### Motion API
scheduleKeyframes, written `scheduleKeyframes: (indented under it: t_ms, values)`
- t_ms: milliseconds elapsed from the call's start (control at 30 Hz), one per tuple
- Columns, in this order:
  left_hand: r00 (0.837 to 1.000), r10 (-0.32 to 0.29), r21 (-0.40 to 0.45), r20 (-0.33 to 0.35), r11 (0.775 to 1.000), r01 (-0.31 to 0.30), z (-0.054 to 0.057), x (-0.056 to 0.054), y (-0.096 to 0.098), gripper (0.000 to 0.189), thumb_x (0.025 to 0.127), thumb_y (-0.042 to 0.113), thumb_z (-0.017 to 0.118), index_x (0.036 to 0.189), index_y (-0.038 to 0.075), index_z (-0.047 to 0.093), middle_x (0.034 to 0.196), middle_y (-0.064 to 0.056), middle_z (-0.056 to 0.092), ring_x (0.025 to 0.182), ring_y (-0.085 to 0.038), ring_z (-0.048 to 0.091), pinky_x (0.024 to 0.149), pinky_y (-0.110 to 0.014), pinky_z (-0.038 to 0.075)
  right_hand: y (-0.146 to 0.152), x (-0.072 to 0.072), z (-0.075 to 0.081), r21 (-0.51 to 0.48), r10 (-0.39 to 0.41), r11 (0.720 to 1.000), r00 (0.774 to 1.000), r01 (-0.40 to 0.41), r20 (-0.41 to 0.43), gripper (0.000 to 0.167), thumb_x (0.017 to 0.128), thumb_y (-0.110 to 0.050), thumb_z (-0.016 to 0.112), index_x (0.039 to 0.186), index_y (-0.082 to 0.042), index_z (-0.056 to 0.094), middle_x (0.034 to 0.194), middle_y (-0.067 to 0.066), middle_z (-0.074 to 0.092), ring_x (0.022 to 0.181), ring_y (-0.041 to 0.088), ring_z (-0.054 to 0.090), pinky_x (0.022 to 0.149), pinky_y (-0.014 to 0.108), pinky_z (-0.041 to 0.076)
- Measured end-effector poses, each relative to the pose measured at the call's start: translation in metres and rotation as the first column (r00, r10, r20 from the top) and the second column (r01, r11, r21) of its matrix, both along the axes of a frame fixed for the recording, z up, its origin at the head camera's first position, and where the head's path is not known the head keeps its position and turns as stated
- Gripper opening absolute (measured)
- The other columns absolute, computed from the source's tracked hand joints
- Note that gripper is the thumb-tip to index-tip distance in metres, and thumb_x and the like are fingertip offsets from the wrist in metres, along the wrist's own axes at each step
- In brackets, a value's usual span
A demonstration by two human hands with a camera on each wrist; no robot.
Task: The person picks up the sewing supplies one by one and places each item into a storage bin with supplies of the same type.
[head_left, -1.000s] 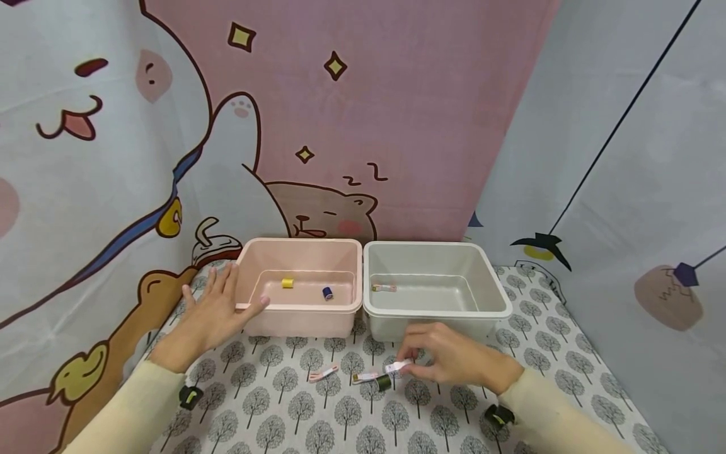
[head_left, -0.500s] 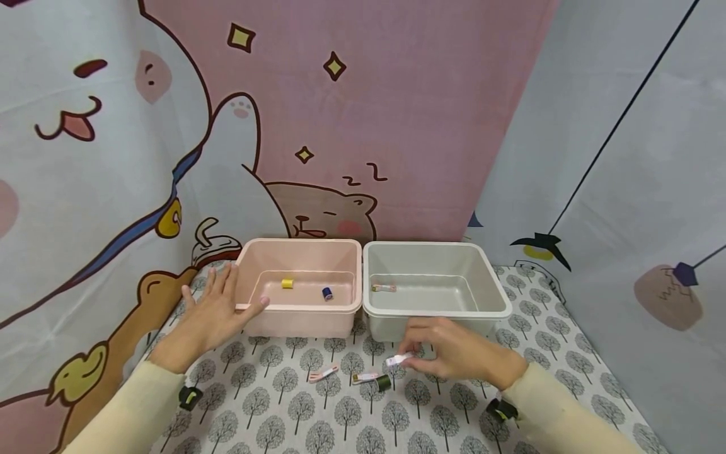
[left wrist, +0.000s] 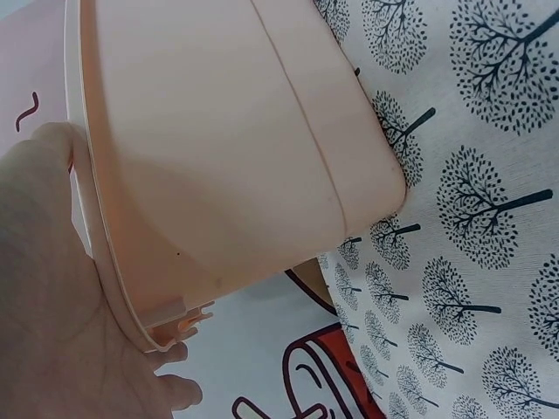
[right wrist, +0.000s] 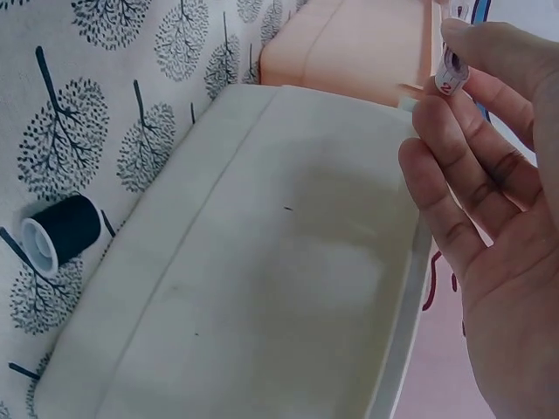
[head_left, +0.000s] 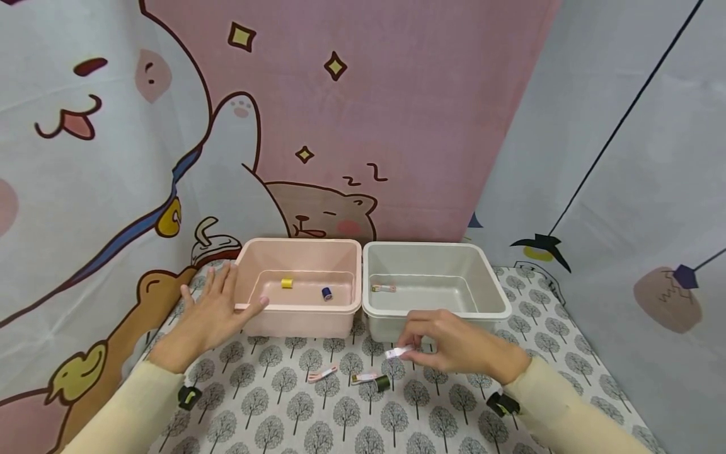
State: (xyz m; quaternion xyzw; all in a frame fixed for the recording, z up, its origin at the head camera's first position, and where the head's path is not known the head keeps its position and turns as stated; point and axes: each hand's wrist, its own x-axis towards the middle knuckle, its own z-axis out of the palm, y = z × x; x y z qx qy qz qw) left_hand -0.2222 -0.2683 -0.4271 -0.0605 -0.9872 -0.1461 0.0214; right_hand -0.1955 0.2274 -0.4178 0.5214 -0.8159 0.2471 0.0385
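Note:
My right hand [head_left: 454, 343] pinches a small folded tape measure [head_left: 399, 352] between thumb and fingers, in front of the grey bin [head_left: 437, 314]. Printed marks show on the tape measure [right wrist: 451, 77] in the right wrist view. My left hand [head_left: 210, 315] rests at the near left corner of the pink bin [head_left: 300, 320], thumb along its rim and fingers straight. On the cloth lie a pink-and-white tape measure [head_left: 323, 374], another with a gold-coloured end [head_left: 364, 378], and a dark green thread spool [head_left: 382, 383] beside it.
Inside the pink bin are a yellow spool [head_left: 287, 284] and a blue spool [head_left: 326, 293]. One folded tape measure [head_left: 384, 288] lies in the grey bin. The bins stand side by side on tree-print cloth [head_left: 317, 435], against a cartoon-printed backdrop [head_left: 431, 126].
My right hand has lifted a little off the cloth, towards the grey bin's front rim, with the tape measure in its fingers. My left hand has stayed in place.

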Motion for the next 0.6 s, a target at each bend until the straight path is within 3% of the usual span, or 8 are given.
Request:
scheduleKeyframes:
  t_ms: [600]
  values:
    - [1.0,0.0,-0.002,0.003,1.0,0.0,-0.001,0.0,0.0,0.124,0.11,0.088,0.044,0.186,-0.002,0.006,0.194,-0.033,0.002,0.177,-0.067,0.002,0.123,-0.103,-0.011,0.004,-0.013,0.024,-0.011,-0.011,1.0,0.996,0.01,-0.089,0.009,0.104,-0.018,0.09,0.112,-0.019,0.085,0.106,-0.01,0.081,0.093,-0.002,0.076,0.085,0.014,0.066]
